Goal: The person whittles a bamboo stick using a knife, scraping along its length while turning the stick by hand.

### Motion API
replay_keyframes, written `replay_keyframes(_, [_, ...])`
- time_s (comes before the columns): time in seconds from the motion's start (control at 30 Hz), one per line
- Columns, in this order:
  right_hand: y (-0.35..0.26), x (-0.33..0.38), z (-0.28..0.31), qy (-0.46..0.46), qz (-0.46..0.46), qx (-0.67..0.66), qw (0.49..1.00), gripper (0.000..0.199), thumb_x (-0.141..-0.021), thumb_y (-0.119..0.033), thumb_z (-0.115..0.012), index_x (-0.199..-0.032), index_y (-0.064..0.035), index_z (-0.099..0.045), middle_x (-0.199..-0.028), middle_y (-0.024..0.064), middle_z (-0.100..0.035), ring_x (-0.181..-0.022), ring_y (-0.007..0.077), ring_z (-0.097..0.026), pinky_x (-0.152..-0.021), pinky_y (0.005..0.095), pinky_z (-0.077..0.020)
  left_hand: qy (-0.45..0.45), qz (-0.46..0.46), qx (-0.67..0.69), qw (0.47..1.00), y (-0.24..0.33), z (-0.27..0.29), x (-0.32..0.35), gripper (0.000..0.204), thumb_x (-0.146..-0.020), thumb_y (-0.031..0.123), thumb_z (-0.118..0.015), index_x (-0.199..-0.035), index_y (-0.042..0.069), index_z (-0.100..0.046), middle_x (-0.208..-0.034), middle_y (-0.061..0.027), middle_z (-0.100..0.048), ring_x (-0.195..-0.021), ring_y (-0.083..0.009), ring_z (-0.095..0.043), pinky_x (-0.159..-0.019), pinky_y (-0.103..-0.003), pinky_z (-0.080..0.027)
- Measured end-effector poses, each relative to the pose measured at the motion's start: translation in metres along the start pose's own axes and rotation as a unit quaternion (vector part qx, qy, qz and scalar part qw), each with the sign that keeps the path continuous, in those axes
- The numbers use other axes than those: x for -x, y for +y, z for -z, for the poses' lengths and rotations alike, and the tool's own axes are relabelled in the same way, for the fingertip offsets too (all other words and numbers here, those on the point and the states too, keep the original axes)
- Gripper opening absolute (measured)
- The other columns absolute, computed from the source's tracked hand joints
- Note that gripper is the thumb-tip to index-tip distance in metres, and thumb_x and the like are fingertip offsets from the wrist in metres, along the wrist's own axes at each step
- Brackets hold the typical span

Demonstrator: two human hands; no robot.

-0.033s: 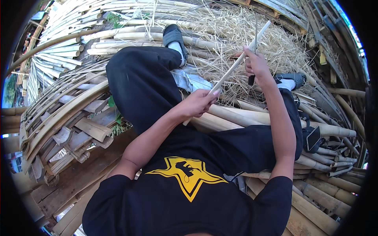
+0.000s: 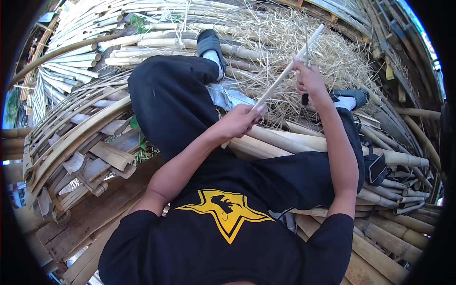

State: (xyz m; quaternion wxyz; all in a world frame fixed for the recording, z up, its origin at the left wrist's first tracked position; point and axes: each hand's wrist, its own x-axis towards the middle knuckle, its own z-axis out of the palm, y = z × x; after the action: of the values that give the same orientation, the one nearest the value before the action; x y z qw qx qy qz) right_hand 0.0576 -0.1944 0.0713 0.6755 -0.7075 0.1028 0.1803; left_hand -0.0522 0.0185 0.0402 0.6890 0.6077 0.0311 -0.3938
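A long, pale bamboo strip [image 2: 278,81] slants from my lap up to the far right. My left hand [image 2: 239,122] is closed around it near its lower end, and a short stub shows below the fist. Farther along, my right hand [image 2: 312,81] grips a knife [image 2: 304,99] by its dark handle, which pokes out under the fingers. The thin blade points away from me, close beside the strip or against it; I cannot tell which. My right thumb presses on the strip.
Dry bamboo shavings [image 2: 327,61] lie heaped beyond my hands. Bamboo poles [image 2: 294,140] run across beneath my legs. At the left is a stack of split bamboo [image 2: 111,154]. A phone [image 2: 377,167] rests by my right thigh. Wooden slats [image 2: 399,52] stand at the far right.
The strip's far end has shifted slightly left. My left hand has moved a little away from me, and my right hand has edged slightly right. Both grips stay the same.
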Motion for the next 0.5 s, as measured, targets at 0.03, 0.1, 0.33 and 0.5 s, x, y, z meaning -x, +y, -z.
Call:
replay_keyframes(0.03, [0.002,0.005,0.001,0.028,0.009,0.093,0.995,0.035,-0.094,-0.034,-0.051,-0.087,-0.0016,-0.06,-0.045,-0.0092,-0.028,-0.035,0.0038,-0.028,-0.036,0.0221,-0.0232,0.058,-0.048,-0.049,0.996,0.001,0.002,-0.01,0.044,-0.098,0.041,-0.041,-0.07,0.008,-0.047,-0.052,0.0059,-0.036,-0.042,-0.0049,-0.027,-0.039,-0.022,-0.024])
replay_keyframes(0.1, [0.007,0.014,-0.001,0.031,0.041,0.234,0.971,0.037,-0.091,-0.035,-0.053,-0.082,-0.0005,-0.061,-0.05,-0.0002,-0.038,-0.042,0.0132,-0.038,-0.044,0.0285,-0.0313,0.081,-0.058,-0.078,0.992,0.01,0.012,-0.025,0.047,-0.098,0.038,-0.04,-0.067,0.004,-0.048,-0.053,0.0004,-0.042,-0.045,-0.0108,-0.033,-0.044,-0.029,-0.03])
replay_keyframes(0.33, [0.063,0.014,-0.017,0.022,0.116,0.546,0.83,0.034,-0.079,-0.029,-0.058,-0.072,0.0045,-0.064,-0.073,0.0255,-0.062,-0.069,0.0406,-0.062,-0.068,0.0463,-0.05,0.208,-0.235,-0.322,0.893,-0.009,0.012,-0.054,0.039,-0.098,0.029,-0.043,-0.084,-0.006,-0.054,-0.061,-0.0189,-0.053,-0.056,-0.0309,-0.051,-0.057,-0.041,-0.04])
replay_keyframes(0.5, [0.089,-0.009,-0.023,0.022,0.097,0.583,0.806,0.029,-0.071,-0.023,-0.06,-0.074,0.0055,-0.064,-0.076,0.0266,-0.063,-0.072,0.0404,-0.064,-0.071,0.0462,-0.0523,0.231,-0.178,-0.336,0.895,-0.021,0.004,-0.053,0.033,-0.096,0.023,-0.044,-0.086,-0.007,-0.054,-0.069,-0.0295,-0.055,-0.069,-0.046,-0.056,-0.061,-0.049,-0.041])
